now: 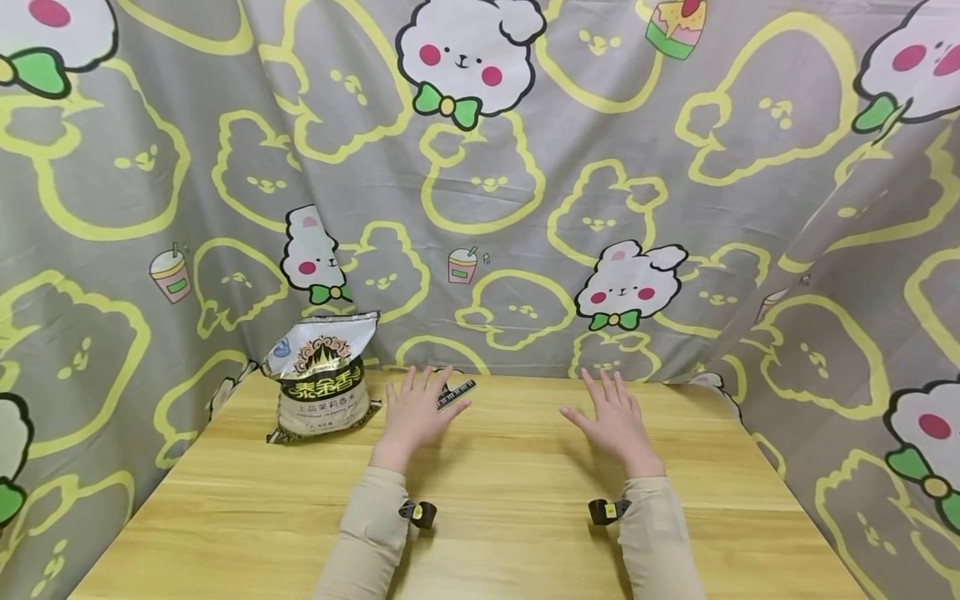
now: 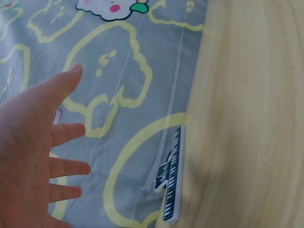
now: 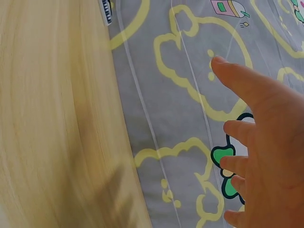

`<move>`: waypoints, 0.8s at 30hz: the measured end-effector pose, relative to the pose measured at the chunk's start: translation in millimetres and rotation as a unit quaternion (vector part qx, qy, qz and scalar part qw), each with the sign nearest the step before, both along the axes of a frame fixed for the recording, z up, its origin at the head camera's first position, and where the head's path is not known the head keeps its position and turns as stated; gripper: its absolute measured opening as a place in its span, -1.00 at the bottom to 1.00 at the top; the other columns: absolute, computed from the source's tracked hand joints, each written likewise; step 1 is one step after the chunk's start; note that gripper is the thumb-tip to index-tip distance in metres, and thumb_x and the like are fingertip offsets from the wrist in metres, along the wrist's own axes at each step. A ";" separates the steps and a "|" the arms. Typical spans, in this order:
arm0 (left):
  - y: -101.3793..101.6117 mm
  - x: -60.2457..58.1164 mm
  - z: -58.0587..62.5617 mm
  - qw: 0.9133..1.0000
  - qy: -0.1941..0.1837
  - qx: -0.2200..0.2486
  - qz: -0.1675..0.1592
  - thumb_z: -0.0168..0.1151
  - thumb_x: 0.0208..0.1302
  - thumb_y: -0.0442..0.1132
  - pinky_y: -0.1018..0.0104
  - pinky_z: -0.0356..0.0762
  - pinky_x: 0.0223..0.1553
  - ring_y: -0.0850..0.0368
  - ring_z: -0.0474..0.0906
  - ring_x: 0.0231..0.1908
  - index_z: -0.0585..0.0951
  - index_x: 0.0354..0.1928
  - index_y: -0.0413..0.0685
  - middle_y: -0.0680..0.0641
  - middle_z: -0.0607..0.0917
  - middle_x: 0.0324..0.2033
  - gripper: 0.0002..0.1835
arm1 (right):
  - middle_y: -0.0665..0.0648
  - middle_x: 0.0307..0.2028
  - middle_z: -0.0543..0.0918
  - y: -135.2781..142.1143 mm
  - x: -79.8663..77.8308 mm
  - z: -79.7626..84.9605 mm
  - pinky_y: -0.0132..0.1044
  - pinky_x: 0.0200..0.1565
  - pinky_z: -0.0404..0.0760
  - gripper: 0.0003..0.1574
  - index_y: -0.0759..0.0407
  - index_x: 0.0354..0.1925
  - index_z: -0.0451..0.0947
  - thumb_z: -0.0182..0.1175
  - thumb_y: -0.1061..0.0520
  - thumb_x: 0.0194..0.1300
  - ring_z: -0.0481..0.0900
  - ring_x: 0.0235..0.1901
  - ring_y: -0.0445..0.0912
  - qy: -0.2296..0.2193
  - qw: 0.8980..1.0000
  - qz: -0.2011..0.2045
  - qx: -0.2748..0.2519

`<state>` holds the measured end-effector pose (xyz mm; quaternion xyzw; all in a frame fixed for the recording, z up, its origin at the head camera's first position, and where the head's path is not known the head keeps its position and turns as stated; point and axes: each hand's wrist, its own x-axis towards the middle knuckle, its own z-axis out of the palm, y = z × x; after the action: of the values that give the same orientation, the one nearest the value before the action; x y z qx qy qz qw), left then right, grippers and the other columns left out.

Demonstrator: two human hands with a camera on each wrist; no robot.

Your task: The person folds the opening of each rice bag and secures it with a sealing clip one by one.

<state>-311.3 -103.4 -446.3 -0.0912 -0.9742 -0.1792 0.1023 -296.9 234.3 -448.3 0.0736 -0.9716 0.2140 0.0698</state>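
Observation:
A bag of jasmine rice (image 1: 322, 404) stands upright at the left of the table, with a white top and a beige lower part. My left hand (image 1: 417, 417), fingers spread and holding nothing, hovers just right of the bag. Behind that hand lies a clip with a piano-key pattern (image 1: 457, 394), partly covered by the fingers in the head view. The left wrist view shows this clip (image 2: 174, 175) whole, near the table's back edge. My right hand (image 1: 617, 419) is held over the right half of the table, its fingers apart and nothing in them.
The wooden table (image 1: 510, 533) ends at the back against a grey patterned curtain (image 1: 517, 192), which also hangs at both sides. Black wrist cameras (image 1: 417, 514) sit on the inner side of each sleeve.

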 end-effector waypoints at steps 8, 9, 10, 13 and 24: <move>-9.7 2.0 13.3 1.000 0.026 0.004 0.009 -0.14 0.25 0.51 -0.45 -0.16 0.38 -0.22 0.06 0.48 0.20 0.47 0.29 -0.11 0.29 0.45 -0.16 | 0.32 0.54 -0.12 -5.5 0.0 3.3 0.39 0.41 -0.28 0.12 -0.09 0.55 -0.12 -0.04 -0.55 0.26 -0.35 0.53 0.27 0.011 1.000 0.005 -0.009; -11.4 2.6 14.4 0.999 0.030 0.006 0.011 -0.12 0.26 0.49 -0.45 -0.15 0.38 -0.23 0.08 0.47 0.20 0.47 0.29 -0.11 0.30 0.44 -0.17 | 0.32 0.54 -0.11 -6.1 -0.1 3.2 0.40 0.41 -0.27 0.12 -0.08 0.55 -0.11 -0.03 -0.54 0.26 -0.34 0.53 0.27 0.013 1.000 0.005 -0.010; -13.4 2.9 15.4 0.999 0.035 0.008 0.013 -0.10 0.27 0.47 -0.45 -0.15 0.39 -0.23 0.09 0.46 0.21 0.47 0.28 -0.11 0.31 0.44 -0.19 | 0.33 0.53 -0.10 -6.9 -0.2 3.3 0.40 0.41 -0.26 0.12 -0.07 0.54 -0.10 -0.03 -0.54 0.26 -0.33 0.52 0.27 0.015 1.000 0.006 -0.009; -19.7 3.7 16.9 0.999 0.046 0.019 0.021 -0.08 0.27 0.45 -0.44 -0.13 0.39 -0.22 0.12 0.45 0.22 0.46 0.29 -0.10 0.32 0.43 -0.21 | 0.33 0.53 -0.08 -8.4 -1.7 2.1 0.40 0.40 -0.24 0.12 -0.06 0.54 -0.08 -0.03 -0.54 0.26 -0.31 0.52 0.27 0.021 1.000 0.008 -0.006; -38.1 7.8 28.8 0.996 0.070 0.037 0.043 -0.08 0.29 0.44 -0.43 -0.08 0.38 -0.25 0.13 0.43 0.23 0.46 0.22 -0.13 0.33 0.42 -0.20 | 0.31 0.53 -0.04 -17.8 -1.2 2.0 0.39 0.41 -0.20 0.11 -0.06 0.54 -0.08 -0.03 -0.54 0.26 -0.26 0.53 0.26 0.037 0.999 0.020 -0.006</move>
<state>-303.5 -141.5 -417.5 -0.0578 -0.9605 -0.2035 0.1809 -298.0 216.5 -446.3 0.1005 -0.9654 0.2180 0.1022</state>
